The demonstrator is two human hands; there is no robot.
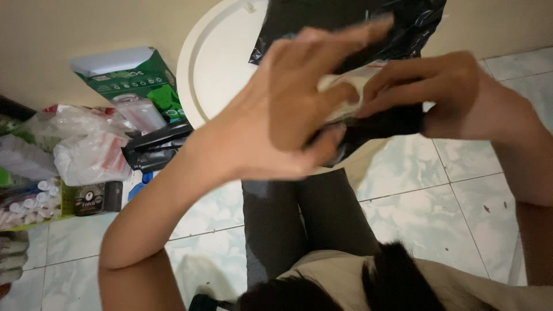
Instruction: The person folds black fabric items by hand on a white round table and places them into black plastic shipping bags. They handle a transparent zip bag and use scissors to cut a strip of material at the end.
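My left hand [288, 109] and my right hand [443, 95] meet over a round white table [210, 63]. Together they grip a small pale packet [354, 86] that lies against a black plastic bag [351, 17]. My left fingers stretch across the top of the bag and my left thumb presses under the packet. The fingers of my right hand pinch the packet's right end, with a dark fold of the bag [391, 124] below them. Most of the packet is hidden by my fingers.
A green and white box [135, 78] leans on the wall at the left. Below it lie clear plastic bags [86, 147], a black pouch [155, 147] and a tray of small white bottles [29, 204]. My legs [305, 224] stand on pale floor tiles [438, 201].
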